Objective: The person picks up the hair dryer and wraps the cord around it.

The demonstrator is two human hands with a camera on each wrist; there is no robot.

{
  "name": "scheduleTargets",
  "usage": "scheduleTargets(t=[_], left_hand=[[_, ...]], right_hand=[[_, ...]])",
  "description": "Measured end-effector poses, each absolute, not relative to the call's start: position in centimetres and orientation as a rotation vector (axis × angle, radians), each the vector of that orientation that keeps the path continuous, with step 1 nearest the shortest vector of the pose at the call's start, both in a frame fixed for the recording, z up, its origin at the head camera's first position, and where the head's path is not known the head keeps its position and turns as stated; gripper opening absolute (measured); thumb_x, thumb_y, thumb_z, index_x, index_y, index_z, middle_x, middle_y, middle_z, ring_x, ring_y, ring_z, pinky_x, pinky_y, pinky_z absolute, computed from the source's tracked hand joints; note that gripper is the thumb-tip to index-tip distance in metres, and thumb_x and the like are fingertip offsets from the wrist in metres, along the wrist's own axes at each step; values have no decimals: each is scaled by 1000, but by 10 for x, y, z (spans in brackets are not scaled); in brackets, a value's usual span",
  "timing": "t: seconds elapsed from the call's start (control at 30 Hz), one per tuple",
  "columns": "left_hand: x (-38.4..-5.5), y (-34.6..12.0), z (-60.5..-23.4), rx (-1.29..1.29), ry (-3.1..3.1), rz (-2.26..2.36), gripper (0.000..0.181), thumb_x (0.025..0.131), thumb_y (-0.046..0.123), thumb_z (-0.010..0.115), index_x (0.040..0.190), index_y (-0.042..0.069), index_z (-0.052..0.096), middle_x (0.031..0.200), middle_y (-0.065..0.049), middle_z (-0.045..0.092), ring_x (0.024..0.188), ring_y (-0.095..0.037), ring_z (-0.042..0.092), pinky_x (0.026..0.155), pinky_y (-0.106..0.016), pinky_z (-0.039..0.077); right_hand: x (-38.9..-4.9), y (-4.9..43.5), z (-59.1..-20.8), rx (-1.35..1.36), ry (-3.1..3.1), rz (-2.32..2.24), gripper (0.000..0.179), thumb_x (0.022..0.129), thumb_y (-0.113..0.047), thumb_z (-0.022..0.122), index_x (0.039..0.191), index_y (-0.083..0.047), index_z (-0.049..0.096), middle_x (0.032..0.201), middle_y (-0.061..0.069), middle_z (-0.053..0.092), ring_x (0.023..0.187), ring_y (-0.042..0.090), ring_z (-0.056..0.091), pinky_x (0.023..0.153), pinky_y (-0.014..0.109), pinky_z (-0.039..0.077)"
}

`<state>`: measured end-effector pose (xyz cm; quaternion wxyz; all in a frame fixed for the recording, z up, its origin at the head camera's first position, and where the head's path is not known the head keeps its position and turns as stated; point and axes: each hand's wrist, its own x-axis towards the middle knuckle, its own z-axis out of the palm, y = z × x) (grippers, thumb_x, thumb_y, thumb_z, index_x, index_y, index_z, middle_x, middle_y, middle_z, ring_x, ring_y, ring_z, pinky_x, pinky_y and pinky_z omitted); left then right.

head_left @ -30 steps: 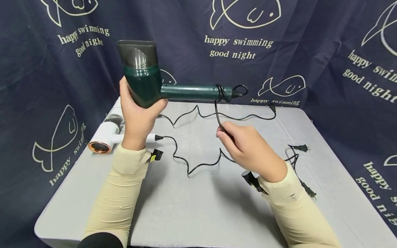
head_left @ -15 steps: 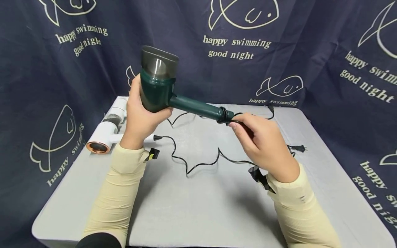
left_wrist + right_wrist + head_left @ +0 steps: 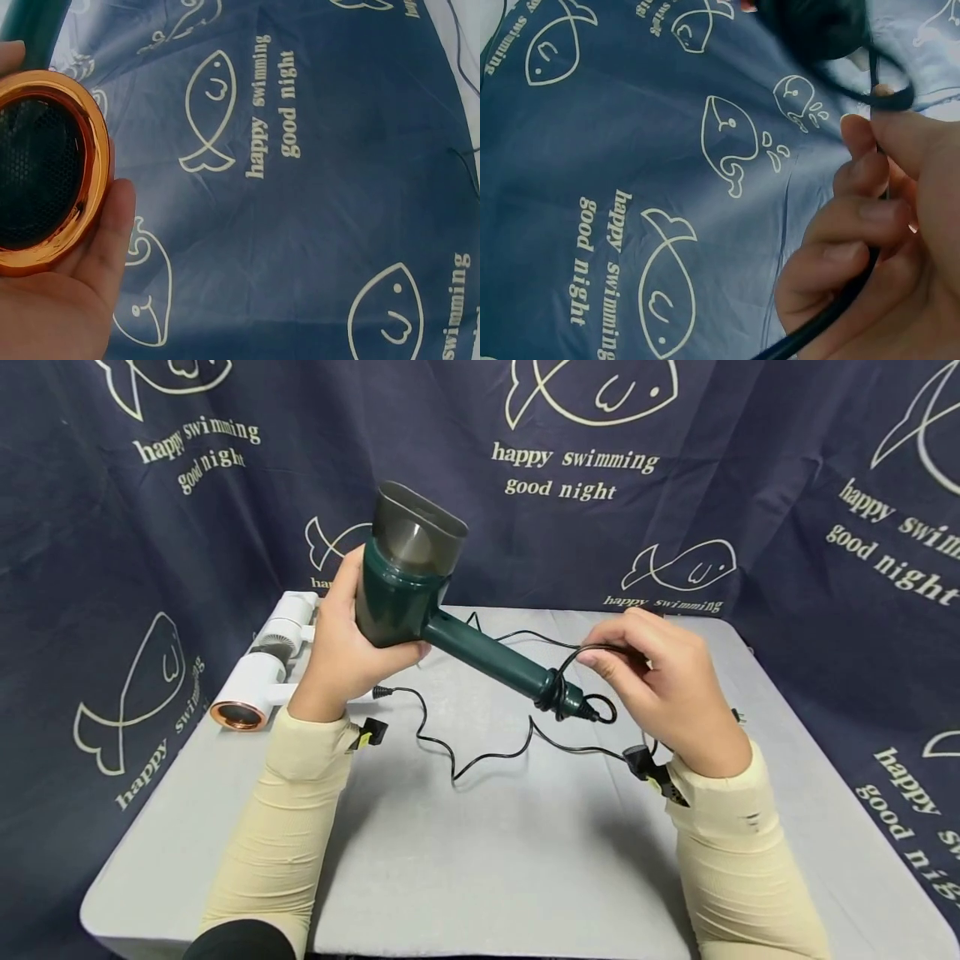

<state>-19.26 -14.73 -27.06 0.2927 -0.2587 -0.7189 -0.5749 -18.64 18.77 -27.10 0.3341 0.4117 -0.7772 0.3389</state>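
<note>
My left hand (image 3: 348, 647) grips the barrel of a dark green hair dryer (image 3: 397, 602) in the air above the table. A smoky see-through nozzle (image 3: 420, 531) tops the barrel, and the handle (image 3: 491, 662) slants down to the right. In the left wrist view the dryer's copper-rimmed rear grille (image 3: 41, 172) sits in the palm. A black cord (image 3: 558, 693) is wound around the handle's end, with a small loop at its tip. My right hand (image 3: 660, 681) pinches that cord between thumb and fingers, up and right of the handle; in the right wrist view the cord (image 3: 847, 292) runs through the curled fingers.
A white hair dryer (image 3: 251, 689) with a copper rim lies at the table's left, and another white dryer (image 3: 288, 622) lies behind it. Their black cords (image 3: 491, 758) zigzag across the grey-white table (image 3: 480, 860). A dark blue fish-print curtain (image 3: 465, 410) surrounds the back and sides.
The green dryer has moved right and its handle has tilted down. My right hand has carried the cord from below the handle, around past its end, to above it.
</note>
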Motion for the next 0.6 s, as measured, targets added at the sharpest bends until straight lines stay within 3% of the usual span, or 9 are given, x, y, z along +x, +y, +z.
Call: scheduleTargets(t=[0.33,0.6], left_hand=[[-192,-144,-270,-798,-1756,-1671,84,59,-5,83,138,5,57,120,-1,67,109,-24,57,97,-33,46],[-197,-141,-272,-798,-1643,-1711,84,61,-9,80,140,7,56,129,-4,63,113,-27,58,98,-35,48]], right_hand=[[-203,189,-285,1060,-2086,1033,11,93,-1,72,101,-8,76,81,-5,66,67,3,57,62,15,47],[-210,173,-295,1051,-2179,1017,22,103,-5,55,98,-17,74,77,-10,66,71,6,58,68,22,46]])
